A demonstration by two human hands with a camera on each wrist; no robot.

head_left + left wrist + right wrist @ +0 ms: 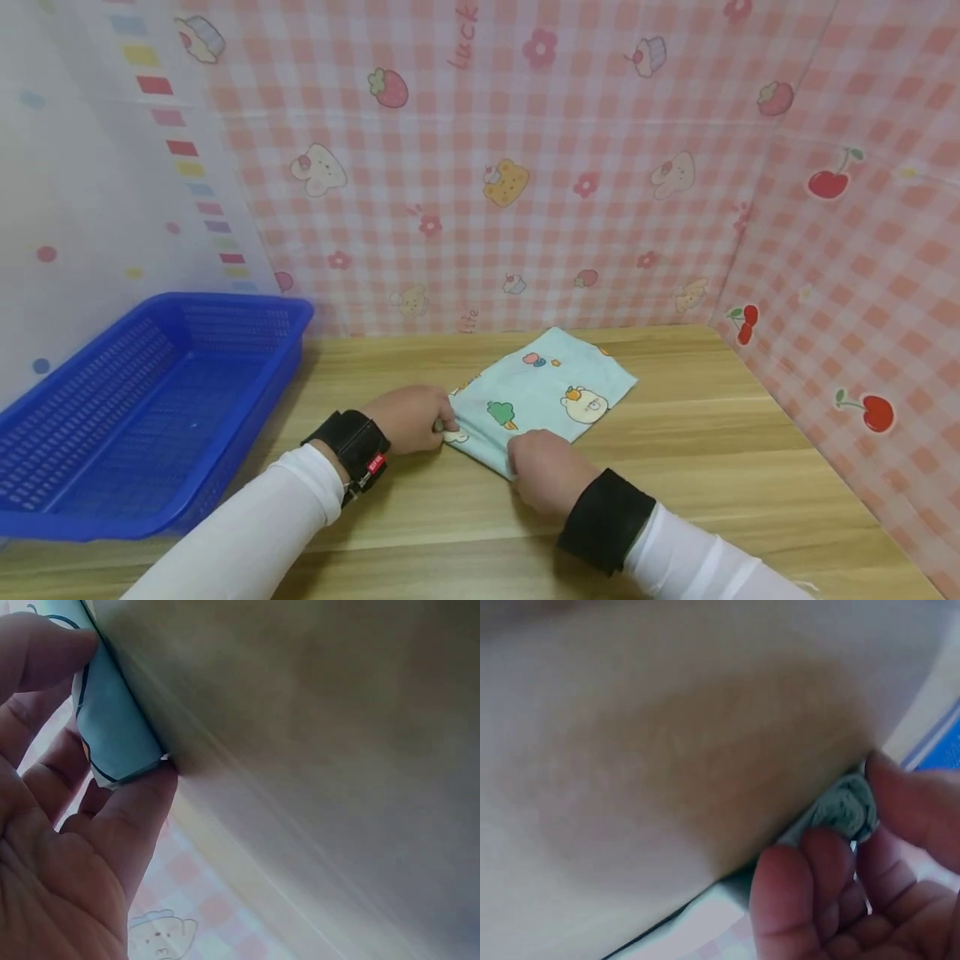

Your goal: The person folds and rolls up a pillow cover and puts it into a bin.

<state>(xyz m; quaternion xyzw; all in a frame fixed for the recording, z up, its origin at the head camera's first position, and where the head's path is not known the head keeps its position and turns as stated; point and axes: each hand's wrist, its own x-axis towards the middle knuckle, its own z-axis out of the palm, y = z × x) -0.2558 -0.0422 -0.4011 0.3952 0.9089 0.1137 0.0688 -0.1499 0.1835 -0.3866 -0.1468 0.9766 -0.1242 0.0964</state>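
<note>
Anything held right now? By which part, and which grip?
Yes, the light-blue printed cloth, by its rolled near edge: the left grip pinches one end of the edge, the right grip the other.

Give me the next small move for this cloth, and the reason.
Probably roll the coiled near edge one more turn forward: the left grip and right grip hold its ends, while the rest of the cloth lies unrolled beyond them on the table.
</note>
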